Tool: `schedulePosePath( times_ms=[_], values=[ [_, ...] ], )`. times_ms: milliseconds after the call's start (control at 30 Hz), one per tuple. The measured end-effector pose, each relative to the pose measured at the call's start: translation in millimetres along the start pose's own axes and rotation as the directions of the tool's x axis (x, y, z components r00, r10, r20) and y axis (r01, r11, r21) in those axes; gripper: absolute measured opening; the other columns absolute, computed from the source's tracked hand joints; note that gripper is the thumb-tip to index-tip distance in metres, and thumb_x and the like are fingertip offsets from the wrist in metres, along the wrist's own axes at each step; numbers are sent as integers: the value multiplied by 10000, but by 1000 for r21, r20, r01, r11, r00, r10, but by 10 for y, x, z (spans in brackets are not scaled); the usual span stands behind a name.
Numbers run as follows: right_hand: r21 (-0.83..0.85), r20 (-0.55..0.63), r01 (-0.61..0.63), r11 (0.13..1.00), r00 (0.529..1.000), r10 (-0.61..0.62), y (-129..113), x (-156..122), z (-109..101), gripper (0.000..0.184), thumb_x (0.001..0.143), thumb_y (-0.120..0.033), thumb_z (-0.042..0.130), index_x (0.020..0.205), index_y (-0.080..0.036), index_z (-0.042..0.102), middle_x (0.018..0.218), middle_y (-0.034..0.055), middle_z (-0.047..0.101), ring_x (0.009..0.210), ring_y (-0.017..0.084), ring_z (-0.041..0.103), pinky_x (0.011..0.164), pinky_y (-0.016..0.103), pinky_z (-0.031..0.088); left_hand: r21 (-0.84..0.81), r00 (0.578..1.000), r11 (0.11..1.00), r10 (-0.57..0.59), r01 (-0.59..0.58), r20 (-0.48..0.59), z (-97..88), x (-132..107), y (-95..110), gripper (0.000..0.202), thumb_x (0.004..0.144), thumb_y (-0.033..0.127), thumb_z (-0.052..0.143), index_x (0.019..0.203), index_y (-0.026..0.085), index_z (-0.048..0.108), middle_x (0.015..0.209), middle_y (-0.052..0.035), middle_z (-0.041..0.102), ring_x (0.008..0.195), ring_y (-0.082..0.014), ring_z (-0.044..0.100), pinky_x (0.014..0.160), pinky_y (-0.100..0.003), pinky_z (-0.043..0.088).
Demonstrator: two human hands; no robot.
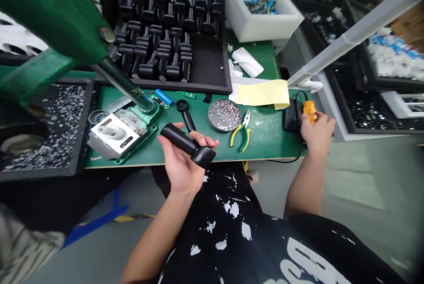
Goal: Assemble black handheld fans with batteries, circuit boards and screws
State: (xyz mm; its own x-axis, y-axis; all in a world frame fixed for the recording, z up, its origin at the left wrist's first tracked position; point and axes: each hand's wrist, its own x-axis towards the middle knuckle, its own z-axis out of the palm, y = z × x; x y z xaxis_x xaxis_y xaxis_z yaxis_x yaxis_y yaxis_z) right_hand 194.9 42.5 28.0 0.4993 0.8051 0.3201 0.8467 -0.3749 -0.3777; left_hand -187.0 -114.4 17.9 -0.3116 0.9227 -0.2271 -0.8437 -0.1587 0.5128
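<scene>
My left hand (180,160) grips a black cylindrical handheld device (185,142) across the palm, its wider head end pointing right over the front edge of the green work mat (265,142). My right hand (318,133) is closed on a small orange object (310,111) at the mat's right end. Beside that hand lies a black box-shaped unit (293,116) with a black cable. Yellow-handled needle-nose pliers (240,131) rest between my hands, next to a round mesh dish of small metal parts (224,115).
A black foam tray (159,32) holds several rows of black devices behind the mat. A green bench press (49,14) stands at left over a metal plate. A yellow sheet (263,94), a blue cell (164,96) and a white bin (258,5) lie nearby.
</scene>
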Motion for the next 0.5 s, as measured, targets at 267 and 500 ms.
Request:
schedulePosePath(
  times_ms=[267,500],
  values=[
    [-137,83,-141,981,985,153,226,61,50,370,1012,-466,617,1221,-176,712,1268,307,644,1242,390,629,1023,551,383,-64,987,986,-158,156,-20,-9,75,-90,741,932,906,396,937,208,647,594,9,540,460,-140,518,394,-257,437],
    [230,-35,-257,939,962,272,82,115,-285,395,1129,-282,281,1052,-260,668,773,17,587,609,154,653,665,359,521,48,996,997,-65,62,59,-246,207,-17,835,810,994,487,941,195,690,529,14,559,401,-158,538,341,-256,447]
  ],
)
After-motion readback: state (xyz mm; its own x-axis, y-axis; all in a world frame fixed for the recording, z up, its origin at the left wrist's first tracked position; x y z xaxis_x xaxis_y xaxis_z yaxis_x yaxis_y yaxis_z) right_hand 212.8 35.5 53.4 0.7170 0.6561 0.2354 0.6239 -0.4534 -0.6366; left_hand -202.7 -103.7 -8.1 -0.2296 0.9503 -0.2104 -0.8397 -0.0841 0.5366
